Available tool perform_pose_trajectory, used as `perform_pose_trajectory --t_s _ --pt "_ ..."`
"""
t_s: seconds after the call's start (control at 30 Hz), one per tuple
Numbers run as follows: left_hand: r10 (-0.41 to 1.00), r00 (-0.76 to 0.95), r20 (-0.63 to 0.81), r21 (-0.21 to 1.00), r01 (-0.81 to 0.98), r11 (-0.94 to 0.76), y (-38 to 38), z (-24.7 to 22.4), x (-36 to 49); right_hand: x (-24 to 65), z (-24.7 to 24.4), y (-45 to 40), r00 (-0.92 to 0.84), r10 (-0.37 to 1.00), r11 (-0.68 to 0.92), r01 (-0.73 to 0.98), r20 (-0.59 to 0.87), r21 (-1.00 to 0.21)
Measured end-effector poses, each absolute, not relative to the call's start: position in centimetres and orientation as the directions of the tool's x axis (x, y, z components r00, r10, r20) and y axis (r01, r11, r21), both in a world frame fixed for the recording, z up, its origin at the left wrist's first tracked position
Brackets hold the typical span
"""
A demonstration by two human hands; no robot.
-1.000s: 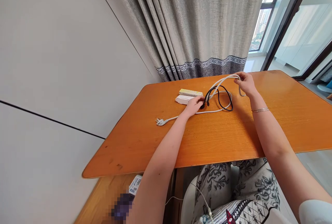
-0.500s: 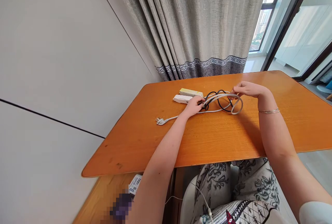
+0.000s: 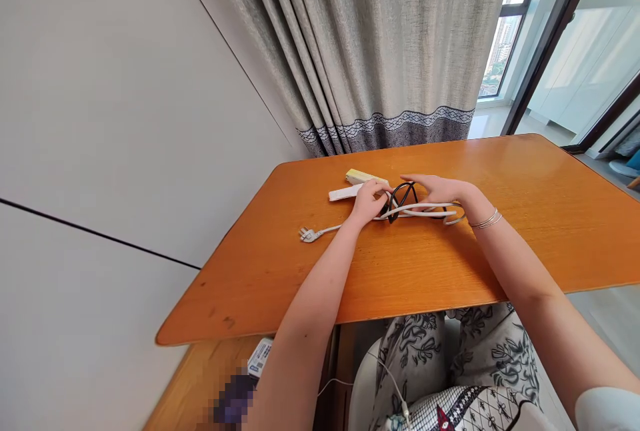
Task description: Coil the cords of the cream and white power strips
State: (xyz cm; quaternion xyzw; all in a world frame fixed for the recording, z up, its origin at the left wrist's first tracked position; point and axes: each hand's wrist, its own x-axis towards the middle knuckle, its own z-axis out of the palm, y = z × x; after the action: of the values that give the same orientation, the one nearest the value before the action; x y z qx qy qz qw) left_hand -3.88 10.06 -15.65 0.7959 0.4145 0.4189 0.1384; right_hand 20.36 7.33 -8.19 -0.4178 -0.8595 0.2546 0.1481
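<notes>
On the tabletop, my left hand (image 3: pixel 369 200) is closed at the near end of a bundle of cables, with thumb and fingers bent around it. A white cable (image 3: pixel 425 211) runs from there to the right, tangled with a looped black cable (image 3: pixel 391 212). My right hand (image 3: pixel 436 190) reaches in from the right among the loops, fingers stretched leftward and thumb apart below them. White strands pass in front of its palm. Left of my left hand lie a white power strip (image 3: pixel 344 193) and a yellowed strip (image 3: pixel 361 176). A white plug (image 3: pixel 309 235) rests at the cable's left end.
The orange wooden table (image 3: pixel 260 264) has its front edge above my lap. Behind it hangs a grey curtain (image 3: pixel 400 38), and a pale wall panel (image 3: pixel 100 84) stands at left. A small white box (image 3: pixel 260 356) sits on a lower wooden surface.
My right hand has moved left and slightly down into the loops, its fingers spreading. The raised white loop has dropped lower. My left hand has barely shifted.
</notes>
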Motion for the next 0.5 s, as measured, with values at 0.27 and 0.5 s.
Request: perform_pose_trajectory --t_s 0.27,0.5 --pt "0.770 0.338 0.541 0.492 0.615 -0.616 9.9 -15.5 -3.9 19.7 -6.7 6.6 -0.564 0.811 0.547 0.638 0.156 -0.541" --pt "0.789 0.293 0.540 0.517 0.625 -0.586 10.2 -16.0 -3.8 21.3 -5.7 6.6 -0.514 0.748 0.658 0.497 0.420 -0.565"
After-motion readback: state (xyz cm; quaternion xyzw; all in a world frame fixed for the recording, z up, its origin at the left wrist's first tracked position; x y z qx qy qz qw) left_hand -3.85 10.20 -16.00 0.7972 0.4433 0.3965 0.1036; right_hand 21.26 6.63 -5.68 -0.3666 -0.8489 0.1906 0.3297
